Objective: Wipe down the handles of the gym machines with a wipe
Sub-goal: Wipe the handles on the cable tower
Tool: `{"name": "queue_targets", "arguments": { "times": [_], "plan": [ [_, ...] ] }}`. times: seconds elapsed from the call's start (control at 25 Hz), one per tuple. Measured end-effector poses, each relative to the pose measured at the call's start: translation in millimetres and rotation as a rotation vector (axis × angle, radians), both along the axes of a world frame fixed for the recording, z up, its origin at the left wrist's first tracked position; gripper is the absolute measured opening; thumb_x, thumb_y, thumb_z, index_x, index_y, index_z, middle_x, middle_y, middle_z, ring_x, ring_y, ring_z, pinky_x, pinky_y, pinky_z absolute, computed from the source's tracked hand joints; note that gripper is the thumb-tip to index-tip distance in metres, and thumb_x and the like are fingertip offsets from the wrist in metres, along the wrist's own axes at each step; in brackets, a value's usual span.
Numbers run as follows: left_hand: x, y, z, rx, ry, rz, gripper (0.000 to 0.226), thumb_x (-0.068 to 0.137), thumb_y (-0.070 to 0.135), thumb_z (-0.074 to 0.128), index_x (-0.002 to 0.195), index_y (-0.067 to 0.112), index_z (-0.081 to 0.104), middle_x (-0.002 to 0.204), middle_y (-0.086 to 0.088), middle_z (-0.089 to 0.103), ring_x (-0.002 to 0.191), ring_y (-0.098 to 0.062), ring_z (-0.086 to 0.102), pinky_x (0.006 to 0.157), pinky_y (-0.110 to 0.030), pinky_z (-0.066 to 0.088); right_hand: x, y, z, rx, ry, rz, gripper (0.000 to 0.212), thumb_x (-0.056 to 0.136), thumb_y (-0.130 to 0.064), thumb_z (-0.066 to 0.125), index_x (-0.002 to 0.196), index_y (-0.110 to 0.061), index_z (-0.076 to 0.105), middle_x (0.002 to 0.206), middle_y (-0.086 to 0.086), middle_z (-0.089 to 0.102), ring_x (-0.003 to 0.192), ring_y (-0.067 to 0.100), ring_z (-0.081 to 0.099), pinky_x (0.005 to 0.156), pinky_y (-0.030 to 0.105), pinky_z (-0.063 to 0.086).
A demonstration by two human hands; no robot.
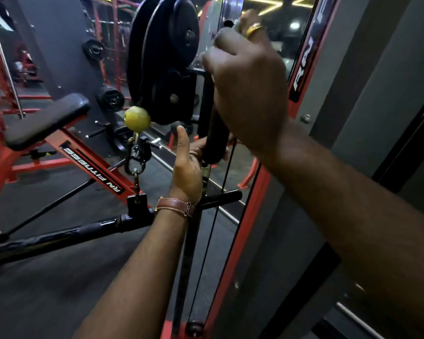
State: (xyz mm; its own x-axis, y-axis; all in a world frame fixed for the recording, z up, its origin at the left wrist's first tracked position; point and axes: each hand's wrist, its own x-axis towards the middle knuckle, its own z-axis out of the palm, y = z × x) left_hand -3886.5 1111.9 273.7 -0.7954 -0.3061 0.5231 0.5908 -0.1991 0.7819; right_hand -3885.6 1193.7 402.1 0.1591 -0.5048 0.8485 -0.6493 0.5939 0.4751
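Handle [214,133], black foam grip, stands nearly upright just right of the stacked weight plates [164,57]. My left hand [190,167] wraps its lower end from behind, thumb sticking up free. My right hand [245,86] is clenched around the upper part of that handle, fingers curled tight; a pale bit of wipe [207,56] seems to peek out at the knuckles, blurred, so I can't say for sure. Gold ring [253,29] shows on a finger in the mirror [267,25] behind the handle.

Step in hand, my guess: rubbing the grip top to bottom. To do it well I'd hold the lower end steady with the left so the handle doesn't swing on its cable [216,216], squeeze the wipe fully round the foam, twist while sliding down, then swap hands to cover the part the left one hides. Long black bar [59,238] left of and below the handle looks not yet covered.

Writing: "RN FITNESS" in white on a black label on the red bench frame [93,170], left of the handle. Same lettering runs up the red upright [304,69] right of the handle, only partly readable. Brown leather strap [176,206] on left wrist, no readable text.
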Motion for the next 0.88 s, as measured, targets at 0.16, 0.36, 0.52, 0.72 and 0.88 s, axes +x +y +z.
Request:
{"name": "queue_targets", "arguments": {
  "times": [0.16, 0.36, 0.52, 0.72, 0.88],
  "plan": [
    [3.4, -5.1, -6.1, 0.203, 0.009, -0.207, 0.078, 0.101, 0.058, 0.009, 0.083, 0.029, 0.080, 0.090, 0.001, 0.073, 0.091, -0.013, 0.067, 0.088, -0.041, 0.047, 26.5, 2.6, -55.0, 0.207, -0.054, -0.037, 0.049, 0.097, -0.002, 0.029, 0.059, 0.000, 0.060, 0.063, 0.016, 0.060, 0.080, 0.042, 0.069, 0.048, 0.038, 0.054],
    [7.8, -3.9, 2.0, 0.080, 0.007, -0.101, 0.090, 0.105, 0.047, -0.004, 0.074, 0.031, 0.079, 0.083, 0.007, 0.074, 0.086, -0.007, 0.066, 0.091, -0.032, 0.046, 16.5, -4.6, -4.1, 0.213, -0.022, -0.109, 0.031, 0.086, -0.003, 0.040, 0.063, -0.001, 0.062, 0.066, 0.013, 0.059, 0.072, 0.035, 0.066, 0.045, 0.032, 0.045],
    [6.2, -7.3, -1.7, 0.197, 0.000, -0.166, 0.077, 0.108, 0.047, 0.006, 0.095, 0.024, 0.078, 0.098, 0.002, 0.076, 0.099, -0.011, 0.069, 0.096, -0.036, 0.050, 22.3, -17.9, -36.5, 0.243, -0.020, -0.163, 0.034, 0.088, 0.004, 0.039, 0.063, -0.001, 0.063, 0.062, 0.013, 0.058, 0.063, 0.030, 0.061, 0.045, 0.031, 0.038],
    [4.6, -12.6, -1.9, 0.135, -0.073, -0.214, 0.089, 0.092, 0.076, 0.016, 0.097, 0.009, 0.075, 0.110, -0.024, 0.068, 0.108, -0.037, 0.062, 0.099, -0.052, 0.042, 14.3, 28.6, -69.1, 0.205, -0.119, -0.013, 0.017, 0.094, -0.002, 0.053, 0.088, -0.005, 0.069, 0.087, 0.013, 0.066, 0.082, 0.029, 0.061, 0.059, 0.038, 0.053],
    [0.9, -3.7, 10.6, -0.032, -0.117, -0.022, 0.076, 0.099, 0.063, 0.026, 0.080, 0.006, 0.072, 0.080, -0.013, 0.068, 0.079, -0.024, 0.063, 0.086, -0.041, 0.047, -4.9, 33.9, -47.3, -0.671, -0.671, 0.418, 0.012, 0.086, 0.001, 0.069, 0.092, -0.008, 0.071, 0.087, 0.006, 0.069, 0.081, 0.023, 0.067, 0.073, 0.042, 0.058]
  ]
}}
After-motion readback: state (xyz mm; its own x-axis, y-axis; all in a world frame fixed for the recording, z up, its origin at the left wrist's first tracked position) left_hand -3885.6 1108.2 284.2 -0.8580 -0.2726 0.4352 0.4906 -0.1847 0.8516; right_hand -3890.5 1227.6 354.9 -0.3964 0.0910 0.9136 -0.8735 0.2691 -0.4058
